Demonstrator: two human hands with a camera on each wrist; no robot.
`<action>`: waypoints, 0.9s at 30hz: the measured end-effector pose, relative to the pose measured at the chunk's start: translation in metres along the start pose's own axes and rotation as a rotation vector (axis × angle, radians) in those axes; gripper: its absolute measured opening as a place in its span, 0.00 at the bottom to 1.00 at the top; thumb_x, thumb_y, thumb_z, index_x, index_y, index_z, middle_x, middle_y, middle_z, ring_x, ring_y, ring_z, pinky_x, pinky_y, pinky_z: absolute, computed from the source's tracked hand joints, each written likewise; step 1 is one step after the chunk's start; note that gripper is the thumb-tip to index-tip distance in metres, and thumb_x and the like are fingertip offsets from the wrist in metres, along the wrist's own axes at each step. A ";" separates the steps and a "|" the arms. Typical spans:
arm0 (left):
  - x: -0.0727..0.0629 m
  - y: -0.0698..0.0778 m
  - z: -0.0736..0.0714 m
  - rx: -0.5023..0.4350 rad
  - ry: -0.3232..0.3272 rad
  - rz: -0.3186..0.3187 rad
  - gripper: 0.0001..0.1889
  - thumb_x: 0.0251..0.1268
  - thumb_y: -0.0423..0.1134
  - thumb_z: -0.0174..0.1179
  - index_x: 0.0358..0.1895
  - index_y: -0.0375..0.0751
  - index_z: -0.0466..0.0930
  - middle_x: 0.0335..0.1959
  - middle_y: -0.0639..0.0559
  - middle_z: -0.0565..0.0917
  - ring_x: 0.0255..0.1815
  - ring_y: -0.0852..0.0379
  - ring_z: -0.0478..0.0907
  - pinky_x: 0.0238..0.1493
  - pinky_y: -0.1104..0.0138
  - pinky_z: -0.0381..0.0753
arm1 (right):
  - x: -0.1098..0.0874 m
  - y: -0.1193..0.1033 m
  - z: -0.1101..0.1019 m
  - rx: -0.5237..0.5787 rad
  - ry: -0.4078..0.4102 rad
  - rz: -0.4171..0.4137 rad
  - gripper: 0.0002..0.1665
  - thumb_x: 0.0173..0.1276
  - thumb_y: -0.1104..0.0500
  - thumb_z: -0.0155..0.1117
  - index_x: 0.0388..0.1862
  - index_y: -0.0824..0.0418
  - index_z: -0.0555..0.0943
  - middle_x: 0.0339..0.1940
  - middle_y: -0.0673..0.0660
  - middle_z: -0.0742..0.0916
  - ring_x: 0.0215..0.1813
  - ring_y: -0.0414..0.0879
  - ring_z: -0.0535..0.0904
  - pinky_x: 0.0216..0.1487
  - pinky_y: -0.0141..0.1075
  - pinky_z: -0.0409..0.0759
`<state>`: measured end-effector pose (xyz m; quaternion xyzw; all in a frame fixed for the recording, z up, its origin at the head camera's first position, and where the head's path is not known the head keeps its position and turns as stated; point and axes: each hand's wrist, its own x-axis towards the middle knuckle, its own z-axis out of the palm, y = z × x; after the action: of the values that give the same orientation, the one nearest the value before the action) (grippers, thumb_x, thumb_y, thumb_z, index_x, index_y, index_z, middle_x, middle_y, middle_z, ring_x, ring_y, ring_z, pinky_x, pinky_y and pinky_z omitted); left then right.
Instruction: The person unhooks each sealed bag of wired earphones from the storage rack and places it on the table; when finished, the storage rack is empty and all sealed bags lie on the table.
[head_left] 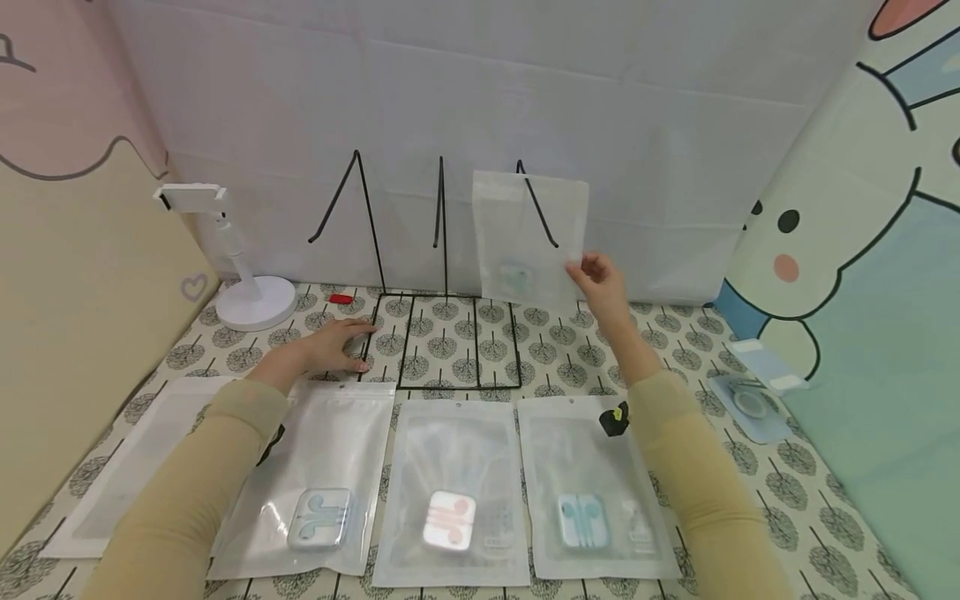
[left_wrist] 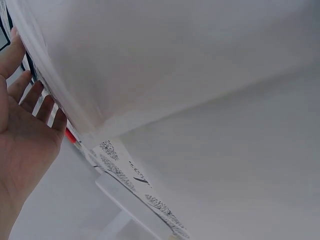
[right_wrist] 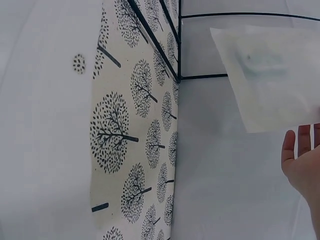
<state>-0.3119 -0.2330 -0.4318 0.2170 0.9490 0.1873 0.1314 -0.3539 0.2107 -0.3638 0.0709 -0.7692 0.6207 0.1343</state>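
Around the upright right end of a black wire display rack (head_left: 405,388), a frosted zip pouch (head_left: 531,237) with earphones inside hangs near the top, the hook's prong showing in front of it. My right hand (head_left: 603,287) pinches the pouch's lower right edge between thumb and finger. The right wrist view shows the other fingers (right_wrist: 289,145) beside the pouch's border. At the rack's left base bar, my left hand (head_left: 333,346) rests with spread fingers at the wire, holding nothing. Closest below it lies a pouch with pale blue earphones (head_left: 321,518).
A pouch with pink earphones (head_left: 449,521) and another with blue earphones (head_left: 582,521) lie in front, plus a pouch (head_left: 127,467) at far left. A white phone stand (head_left: 257,303) and red object (head_left: 341,298) stand behind left; a folded stand (head_left: 750,404) lies right.
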 end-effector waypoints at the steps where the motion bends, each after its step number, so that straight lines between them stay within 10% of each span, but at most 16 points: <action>1: 0.000 0.000 0.000 0.001 0.000 0.000 0.41 0.60 0.49 0.64 0.72 0.41 0.55 0.73 0.33 0.50 0.70 0.23 0.41 0.62 0.28 0.42 | -0.001 -0.002 -0.001 -0.004 -0.001 0.002 0.09 0.63 0.53 0.65 0.39 0.51 0.76 0.37 0.41 0.81 0.45 0.36 0.76 0.51 0.29 0.76; 27: 0.000 0.002 -0.001 0.005 -0.001 0.006 0.40 0.60 0.49 0.63 0.72 0.40 0.55 0.73 0.32 0.50 0.70 0.23 0.41 0.63 0.29 0.42 | -0.020 -0.045 -0.054 0.041 0.051 -0.142 0.05 0.62 0.60 0.67 0.36 0.52 0.79 0.32 0.43 0.83 0.37 0.36 0.76 0.37 0.23 0.76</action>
<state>-0.3112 -0.2321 -0.4301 0.2205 0.9487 0.1851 0.1308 -0.3163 0.2520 -0.3166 0.1119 -0.7456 0.6270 0.1960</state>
